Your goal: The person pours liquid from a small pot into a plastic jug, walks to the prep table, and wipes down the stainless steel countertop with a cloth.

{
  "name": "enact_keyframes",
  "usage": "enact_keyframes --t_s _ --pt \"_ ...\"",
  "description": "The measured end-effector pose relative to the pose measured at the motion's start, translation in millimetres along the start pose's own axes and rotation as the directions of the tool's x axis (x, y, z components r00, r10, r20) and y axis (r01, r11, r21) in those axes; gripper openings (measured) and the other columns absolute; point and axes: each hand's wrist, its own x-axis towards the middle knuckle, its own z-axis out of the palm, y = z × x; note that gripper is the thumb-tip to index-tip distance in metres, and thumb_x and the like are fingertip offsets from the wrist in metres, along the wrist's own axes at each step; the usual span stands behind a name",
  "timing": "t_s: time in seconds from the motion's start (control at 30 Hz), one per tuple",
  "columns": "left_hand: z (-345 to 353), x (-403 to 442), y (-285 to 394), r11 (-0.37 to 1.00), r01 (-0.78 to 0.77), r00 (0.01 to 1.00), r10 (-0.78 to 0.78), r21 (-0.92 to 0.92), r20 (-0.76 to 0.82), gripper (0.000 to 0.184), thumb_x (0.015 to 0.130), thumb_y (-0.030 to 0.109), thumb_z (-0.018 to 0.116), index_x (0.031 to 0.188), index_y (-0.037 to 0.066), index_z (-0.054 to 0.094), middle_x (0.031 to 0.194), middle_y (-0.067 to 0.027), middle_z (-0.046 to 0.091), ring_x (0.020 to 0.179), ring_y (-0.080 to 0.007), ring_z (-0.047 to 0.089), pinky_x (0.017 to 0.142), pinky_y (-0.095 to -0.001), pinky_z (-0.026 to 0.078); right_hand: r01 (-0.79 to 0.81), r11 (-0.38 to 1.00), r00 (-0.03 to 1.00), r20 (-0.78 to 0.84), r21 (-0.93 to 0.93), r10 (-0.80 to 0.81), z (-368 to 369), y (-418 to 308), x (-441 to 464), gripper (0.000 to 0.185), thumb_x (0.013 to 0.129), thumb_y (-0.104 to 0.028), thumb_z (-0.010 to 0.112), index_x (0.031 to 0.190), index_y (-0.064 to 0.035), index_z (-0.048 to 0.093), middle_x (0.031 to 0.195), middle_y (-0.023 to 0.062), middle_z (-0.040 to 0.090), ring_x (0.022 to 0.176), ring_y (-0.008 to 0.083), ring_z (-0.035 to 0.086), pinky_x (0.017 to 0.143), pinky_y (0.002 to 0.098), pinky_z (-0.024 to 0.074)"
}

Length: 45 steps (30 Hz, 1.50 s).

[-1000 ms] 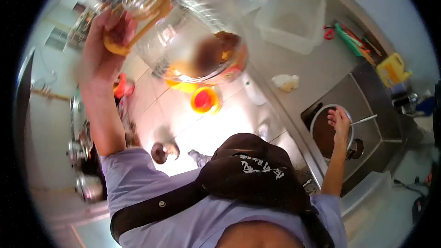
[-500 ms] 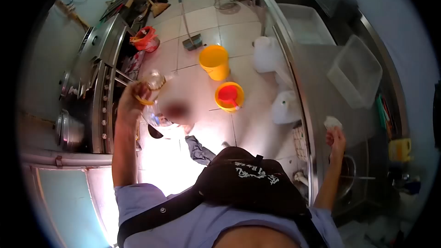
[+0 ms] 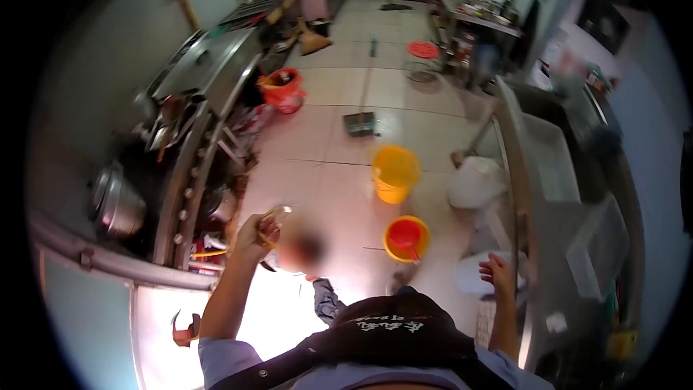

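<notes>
Released from the right hand [image 3: 498, 273], the white wad [image 3: 556, 323] is now lying on the steel counter [image 3: 545, 235]; that hand is hovering empty, fingers half-curled. The left hand [image 3: 254, 237] is gripping the blurred clear jar [image 3: 281, 211], still aloft. Beyond, a red scoop [image 3: 406, 233] is resting in a yellow pail [image 3: 423, 248], and a dustpan [image 3: 359, 124] is standing farther off.

Around the dustpan [image 3: 360, 124] on the floor [image 3: 317, 141]: a bin [image 3: 289, 99] to its left, a stool [image 3: 424, 50] behind right, a far bucket [image 3: 394, 189] and a near bucket [image 3: 425, 244] before right, a dipper [image 3: 404, 233] in the near bucket.
</notes>
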Motion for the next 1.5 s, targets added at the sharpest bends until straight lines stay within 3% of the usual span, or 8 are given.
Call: enact_keyframes --t_s 0.23,0.43,0.67,0.83,0.97,1.07,1.13,1.5 --pt "20.4 64.1 71.1 0.989 -0.142 0.977 0.135 -0.031 -0.165 0.009 0.082 0.012 0.053 0.08 0.003 0.056 0.075 -0.0055 0.06 0.081 -0.0171 0.059 0.077 -0.0343 0.049 0.029 0.999 0.998 0.055 -0.017 -0.028 122.8 -60.8 155.2 0.034 0.092 -0.023 0.05 0.118 -0.0008 0.051 0.083 0.0097 0.064 0.064 0.012 0.059 0.051 0.0236 0.0479" --pt "59.8 115.8 150.8 0.972 -0.208 0.973 0.195 -0.108 -0.125 0.022 0.083 0.012 0.055 0.061 0.009 0.049 0.075 -0.0069 0.063 0.078 -0.02 0.061 0.08 -0.0362 0.049 0.102 0.993 0.941 0.331 -0.061 -0.076 293.3 -159.3 261.5 0.037 0.092 -0.024 0.051 0.12 -0.0012 0.05 0.085 0.0081 0.063 0.064 0.011 0.058 0.053 0.0217 0.0468" --pt "97.8 204.0 232.3 0.948 -0.256 0.963 0.233 -0.192 -0.133 0.022 0.08 0.012 0.058 0.062 0.008 0.048 0.075 -0.0066 0.064 0.079 -0.019 0.061 0.081 -0.0346 0.049 0.244 0.947 0.799 0.597 -0.211 -0.073 454.9 -242.2 360.2 0.038 0.091 -0.024 0.051 0.121 -0.0015 0.051 0.088 0.0075 0.063 0.067 0.0111 0.058 0.058 0.0233 0.0461" --pt "104.6 319.0 292.9 0.966 -0.167 0.985 0.154 -0.198 -0.083 0.014 0.083 0.011 0.056 0.07 0.007 0.055 0.073 -0.004 0.064 0.071 -0.0165 0.062 0.072 -0.0323 0.052 0.299 0.931 0.801 0.586 -0.212 -0.124 520.2 -292.4 417.8 0.042 0.092 -0.025 0.05 0.127 -0.0017 0.046 0.09 0.0075 0.064 0.071 0.0121 0.059 0.064 0.0245 0.0486" --pt "165.9 394.2 363.4 0.985 -0.102 0.986 0.082 -0.136 -0.148 0.017 0.082 0.012 0.057 0.067 0.008 0.051 0.069 -0.0023 0.062 0.067 -0.0153 0.061 0.069 -0.0308 0.052 0.096 0.978 0.952 0.305 -0.187 -0.036 551.4 -319.8 466.8 0.044 0.092 -0.023 0.049 0.129 0.0001 0.043 0.089 0.0092 0.063 0.069 0.0122 0.058 0.062 0.0251 0.0476" --pt "163.2 486.6 403.6 0.993 0.049 0.981 -0.029 -0.105 0.191 0.018 0.082 0.013 0.055 0.066 0.008 0.049 0.075 -0.0033 0.062 0.075 -0.0158 0.06 0.072 -0.0301 0.053 0.165 0.977 0.968 0.211 -0.135 -0.135 577.0 -351.4 498.2 0.048 0.092 -0.025 0.05 0.132 -0.0005 0.04 0.09 0.009 0.064 0.07 0.0124 0.058 0.063 0.0242 0.048" --pt "237.8 491.0 423.9 0.999 0.002 1.0 -0.002 -0.036 -0.011 0.017 0.083 0.013 0.055 0.067 0.007 0.049 0.08 -0.0042 0.063 0.078 -0.0166 0.06 0.075 -0.0305 0.053 0.219 0.97 0.966 0.166 -0.105 -0.2 593.5 -372.7 524.2 0.055 0.09 -0.026 0.054 0.135 -0.001 0.036 0.09 0.0079 0.064 0.071 0.0125 0.059 0.062 0.0242 0.0485" --pt "418.2 709.1 557.8 0.997 0.012 0.984 -0.026 0.077 0.176 0.016 0.084 0.013 0.054 0.069 0.008 0.048 0.085 -0.0066 0.064 0.082 -0.0162 0.061 0.074 -0.0345 0.054 0.494 0.765 0.836 -0.017 -0.413 -0.549 692.1 -448.9 733.4 0.075 0.079 -0.036 0.066 0.135 0.0015 0.034 0.089 0.01 0.065 0.075 0.0156 0.062 0.068 0.0264 0.0486"
